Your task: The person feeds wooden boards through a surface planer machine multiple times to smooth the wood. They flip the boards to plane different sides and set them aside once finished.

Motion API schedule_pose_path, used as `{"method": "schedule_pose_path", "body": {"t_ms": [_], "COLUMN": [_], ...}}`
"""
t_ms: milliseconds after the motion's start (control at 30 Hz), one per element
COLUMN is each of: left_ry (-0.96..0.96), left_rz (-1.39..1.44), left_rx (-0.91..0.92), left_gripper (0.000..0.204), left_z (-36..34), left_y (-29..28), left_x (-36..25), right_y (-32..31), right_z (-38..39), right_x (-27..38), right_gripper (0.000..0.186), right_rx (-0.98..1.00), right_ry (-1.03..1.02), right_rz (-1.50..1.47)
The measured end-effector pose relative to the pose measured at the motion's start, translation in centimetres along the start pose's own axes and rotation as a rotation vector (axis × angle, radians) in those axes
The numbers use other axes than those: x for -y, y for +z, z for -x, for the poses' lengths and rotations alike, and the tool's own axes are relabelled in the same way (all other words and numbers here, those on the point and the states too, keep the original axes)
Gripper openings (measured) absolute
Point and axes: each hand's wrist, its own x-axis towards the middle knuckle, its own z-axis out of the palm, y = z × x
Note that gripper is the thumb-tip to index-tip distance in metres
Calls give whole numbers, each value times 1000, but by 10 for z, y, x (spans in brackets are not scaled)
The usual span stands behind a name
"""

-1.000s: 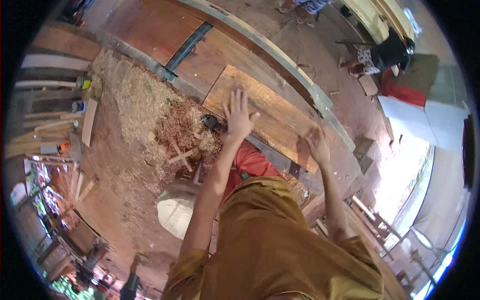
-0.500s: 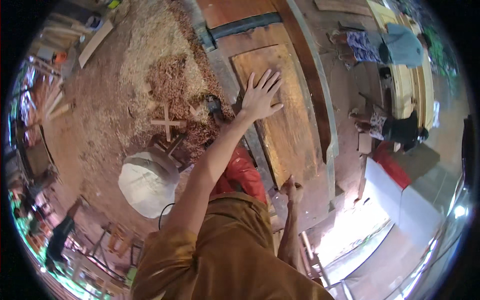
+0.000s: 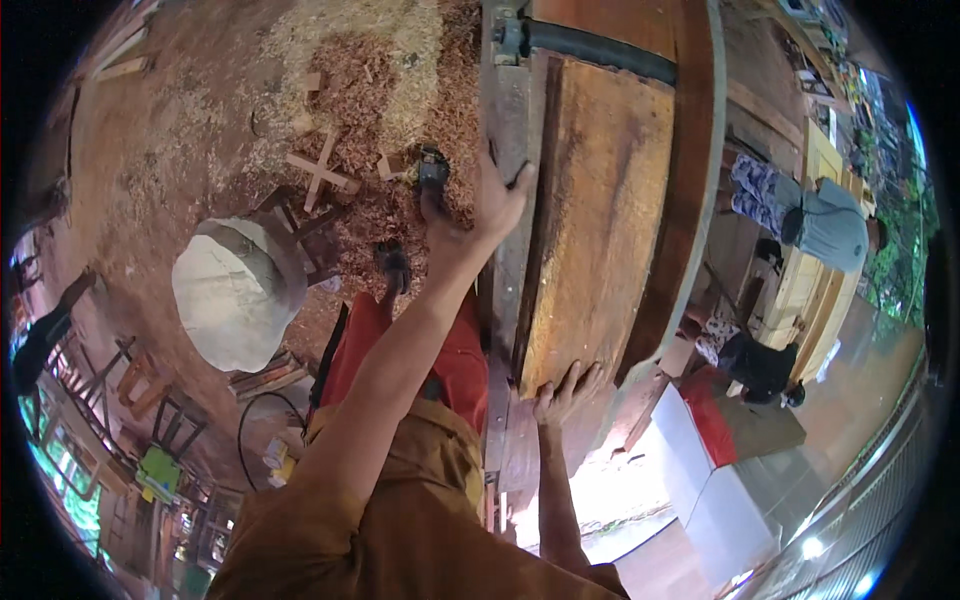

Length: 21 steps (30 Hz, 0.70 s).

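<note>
A long, rough wooden board (image 3: 595, 210) lies on the machine bed (image 3: 505, 95), its far end beside a dark cylinder (image 3: 600, 48) set across the bed. My left hand (image 3: 495, 205) rests at the metal edge left of the board, thumb apart from partly hidden fingers. My right hand (image 3: 570, 390) grips the board's near end, fingertips on top. Below my left arm are my red trousers and feet among wood shavings.
A pale, round-topped object (image 3: 230, 290), a wooden cross (image 3: 323, 170) and shavings (image 3: 350, 95) lie to the left. On the right, two co-workers (image 3: 820, 220) (image 3: 755, 365) bend by pale timber (image 3: 800, 300). A red-and-white sheeted surface (image 3: 710, 425) stands at lower right.
The view has turned, so the board runs more upright in it. My left hand has left the board's top for the metal edge. My right hand stays at the near end.
</note>
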Motion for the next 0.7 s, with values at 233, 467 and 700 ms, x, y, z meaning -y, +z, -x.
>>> {"method": "schedule_pose_path", "body": {"t_ms": [233, 467, 700], "left_ry": [-75, -40, -84], "left_rz": [94, -25, -49], "left_rx": [122, 72, 101], "left_gripper": [83, 83, 83], "left_z": [3, 4, 8], "left_y": [3, 5, -3], "left_x": [17, 15, 6], "right_y": [19, 28, 30], "right_z": [-32, -78, -90], "right_x": [1, -2, -4], "right_gripper": [64, 60, 59], "right_rx": [-87, -99, -55], "right_ry": [-67, -135, -180], "right_rz": [20, 33, 67]}}
